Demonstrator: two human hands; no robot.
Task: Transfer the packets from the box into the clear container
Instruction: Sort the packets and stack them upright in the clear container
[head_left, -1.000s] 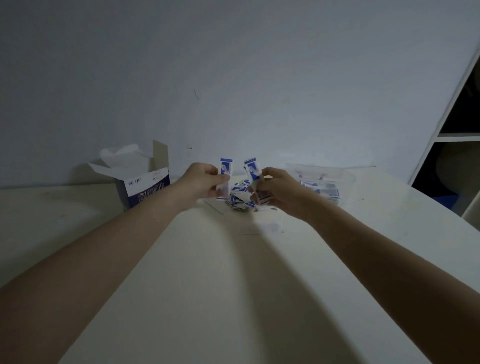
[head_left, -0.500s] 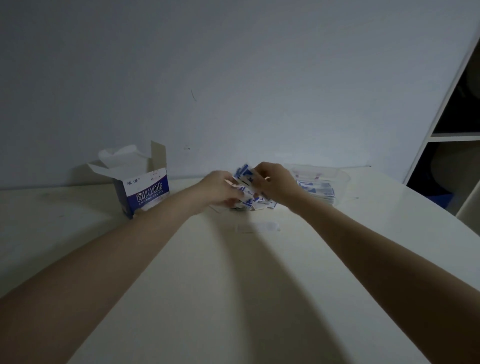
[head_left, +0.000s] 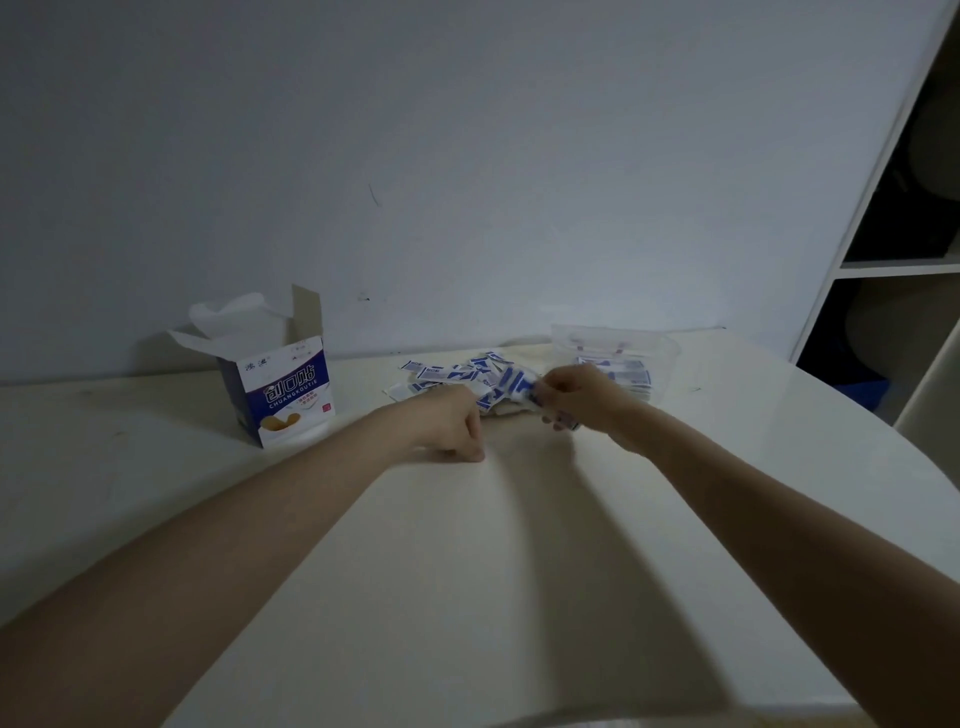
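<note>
An open blue-and-white box (head_left: 283, 392) stands at the back left of the white table (head_left: 467, 571). Several blue-and-white packets (head_left: 457, 374) lie in a loose pile near the wall. Right of the pile sits the clear container (head_left: 660, 353) with some packets inside. My right hand (head_left: 576, 397) is at the pile's right edge and pinches a few packets in its fingers. My left hand (head_left: 449, 423) rests on the table in front of the pile, fingers curled under, with nothing visible in it.
A grey wall runs behind the table. A white shelf unit (head_left: 883, 270) with dark compartments stands at the right. The table's curved edge falls away at the right.
Both hands held packets up a second ago, then met over the pile. Now the left hand has dropped to the table without a packet, and the right hand has shifted right holding packets.
</note>
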